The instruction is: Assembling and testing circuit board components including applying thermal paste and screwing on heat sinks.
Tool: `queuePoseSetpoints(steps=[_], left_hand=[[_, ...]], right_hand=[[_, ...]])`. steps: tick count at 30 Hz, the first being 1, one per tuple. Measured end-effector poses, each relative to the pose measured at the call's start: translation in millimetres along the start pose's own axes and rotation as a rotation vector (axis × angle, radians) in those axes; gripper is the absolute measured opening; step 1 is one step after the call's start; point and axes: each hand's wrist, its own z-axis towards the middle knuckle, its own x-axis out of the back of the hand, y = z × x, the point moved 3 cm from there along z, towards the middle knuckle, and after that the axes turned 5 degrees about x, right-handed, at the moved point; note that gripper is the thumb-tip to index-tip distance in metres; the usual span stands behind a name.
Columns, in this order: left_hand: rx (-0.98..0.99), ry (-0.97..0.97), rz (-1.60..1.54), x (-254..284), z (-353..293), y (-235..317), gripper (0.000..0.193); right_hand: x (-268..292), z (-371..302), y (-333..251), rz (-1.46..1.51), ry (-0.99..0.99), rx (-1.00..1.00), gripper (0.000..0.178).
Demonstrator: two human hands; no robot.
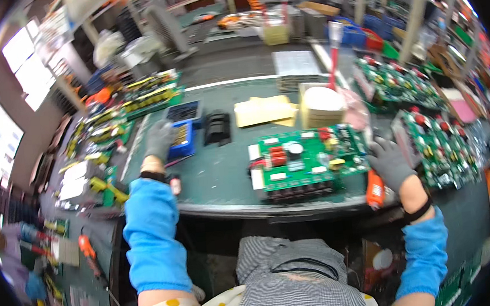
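My gloved left hand (160, 141) is at the left side of a small blue bin (190, 148) holding brass-coloured small parts (181, 135). Its fingertips are blurred against the bin's edge, so their grip is unclear. My gloved right hand (391, 163) is just past the right end of a green circuit board (309, 163), its fingers extended and somewhat apart. Close below that hand's thumb is an orange power screwdriver (374, 190). The board lies flat before me, with red coils, a white round part and a dark finned underside.
A dark tray (185, 111), black holder (217, 127), yellow sheets (265, 111) and a box with a white round top (322, 104) stand behind the board. More populated boards (443, 146) line the right; others (151, 94) lie at the left. The bench edge (272, 208) is near me.
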Motion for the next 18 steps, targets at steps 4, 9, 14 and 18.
queuePoseSetpoints(steps=[4,9,14,18], left_hand=[[0.169,0.09,-0.173,-15,-25,26,0.021],[0.2,0.154,-0.139,-14,-29,36,0.021],[0.182,0.215,-0.051,-14,-25,34,0.02],[0.139,0.267,-0.023,-8,-29,36,0.02]], right_hand=[[12,1,-2,0.007,-0.138,0.006,0.028],[20,-14,-18,0.004,-0.041,0.047,0.03],[86,-41,-52,0.227,0.246,-0.054,0.031],[134,-57,-59,0.398,0.624,-0.212,0.039]])
